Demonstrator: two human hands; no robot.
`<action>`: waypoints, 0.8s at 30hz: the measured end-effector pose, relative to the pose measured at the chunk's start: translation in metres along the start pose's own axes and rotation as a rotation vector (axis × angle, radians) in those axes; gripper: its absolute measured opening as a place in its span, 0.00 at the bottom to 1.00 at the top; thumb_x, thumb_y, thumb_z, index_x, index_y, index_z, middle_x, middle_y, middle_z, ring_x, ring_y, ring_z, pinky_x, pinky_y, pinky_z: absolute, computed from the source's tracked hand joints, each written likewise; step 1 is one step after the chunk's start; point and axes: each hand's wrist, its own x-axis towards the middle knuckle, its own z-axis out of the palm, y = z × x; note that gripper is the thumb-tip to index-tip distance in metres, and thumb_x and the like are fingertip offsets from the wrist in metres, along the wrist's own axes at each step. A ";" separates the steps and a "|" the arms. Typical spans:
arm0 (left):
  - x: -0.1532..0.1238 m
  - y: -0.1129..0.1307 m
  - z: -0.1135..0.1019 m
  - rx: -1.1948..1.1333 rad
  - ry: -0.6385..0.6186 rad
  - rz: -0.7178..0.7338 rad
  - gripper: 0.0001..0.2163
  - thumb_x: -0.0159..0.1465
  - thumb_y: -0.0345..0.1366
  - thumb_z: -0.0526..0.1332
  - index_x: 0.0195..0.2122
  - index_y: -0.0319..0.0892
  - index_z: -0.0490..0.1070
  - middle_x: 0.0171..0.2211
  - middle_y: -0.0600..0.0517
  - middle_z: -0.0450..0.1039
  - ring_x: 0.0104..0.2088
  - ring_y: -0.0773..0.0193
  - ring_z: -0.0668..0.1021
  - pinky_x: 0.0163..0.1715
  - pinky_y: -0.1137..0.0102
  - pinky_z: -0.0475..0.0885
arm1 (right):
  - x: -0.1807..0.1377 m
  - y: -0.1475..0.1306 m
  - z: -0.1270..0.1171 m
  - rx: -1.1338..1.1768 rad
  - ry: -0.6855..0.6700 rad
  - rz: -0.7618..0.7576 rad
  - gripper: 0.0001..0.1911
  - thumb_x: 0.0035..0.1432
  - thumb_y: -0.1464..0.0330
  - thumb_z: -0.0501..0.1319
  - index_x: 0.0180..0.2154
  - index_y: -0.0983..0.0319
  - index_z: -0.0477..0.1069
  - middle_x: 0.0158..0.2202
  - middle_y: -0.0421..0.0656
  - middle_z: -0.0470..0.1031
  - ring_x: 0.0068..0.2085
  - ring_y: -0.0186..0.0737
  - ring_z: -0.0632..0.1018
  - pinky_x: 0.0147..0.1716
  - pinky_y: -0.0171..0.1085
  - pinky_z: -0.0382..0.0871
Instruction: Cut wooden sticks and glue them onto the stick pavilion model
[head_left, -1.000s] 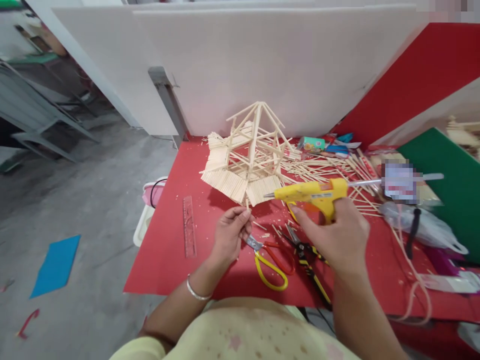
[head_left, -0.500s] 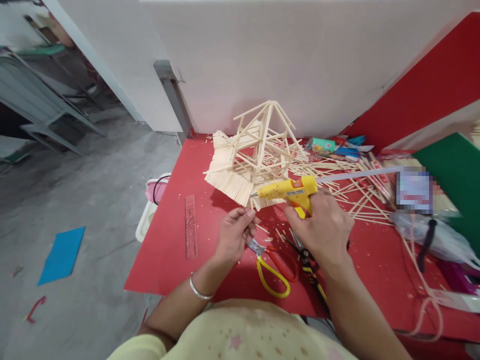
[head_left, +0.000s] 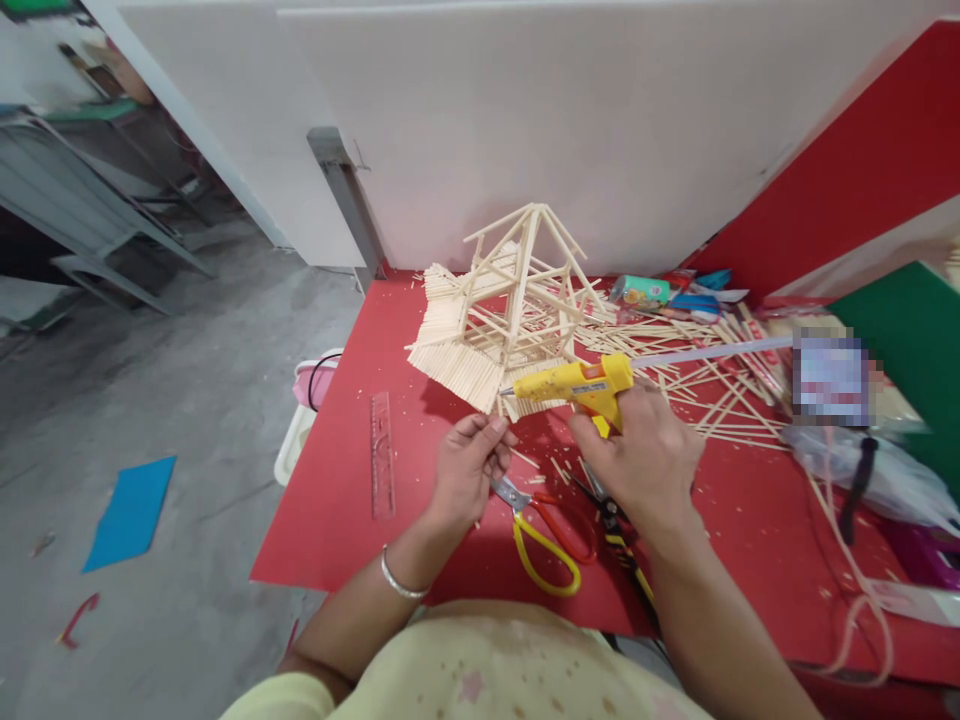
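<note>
My right hand (head_left: pixel 645 450) is wrapped around the handle of a yellow glue gun (head_left: pixel 574 385). Its nozzle points left, at the front corner of a model built of thin wooden sticks (head_left: pixel 517 290). A clear glue stick (head_left: pixel 720 350) extends from the gun's back. My left hand (head_left: pixel 474 455) is closed in a pinch just below that corner, on what looks like a short wooden stick (head_left: pixel 498 406), mostly hidden by the fingers. The model has an open pointed frame on top and slatted panels sloping outward lower down.
Scissors with red and yellow handles (head_left: pixel 544 545) and black-and-yellow pliers (head_left: pixel 619 535) lie near my body. A clear ruler (head_left: pixel 382 455) lies left on the red tabletop (head_left: pixel 322 500). Loose sticks (head_left: pixel 727 400), a green can (head_left: pixel 641 291) and plastic bags (head_left: pixel 877 480) are at right.
The view has shifted very slightly. Both hands, the glue gun and the model keep nearly the same positions, with the nozzle still at the front corner.
</note>
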 end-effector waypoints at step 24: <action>0.002 -0.002 0.001 -0.021 0.010 -0.029 0.17 0.52 0.40 0.76 0.32 0.39 0.69 0.25 0.54 0.76 0.19 0.75 0.73 0.18 0.79 0.63 | -0.003 0.000 0.006 0.022 -0.026 0.032 0.17 0.61 0.58 0.59 0.43 0.64 0.72 0.36 0.47 0.76 0.32 0.41 0.73 0.27 0.36 0.53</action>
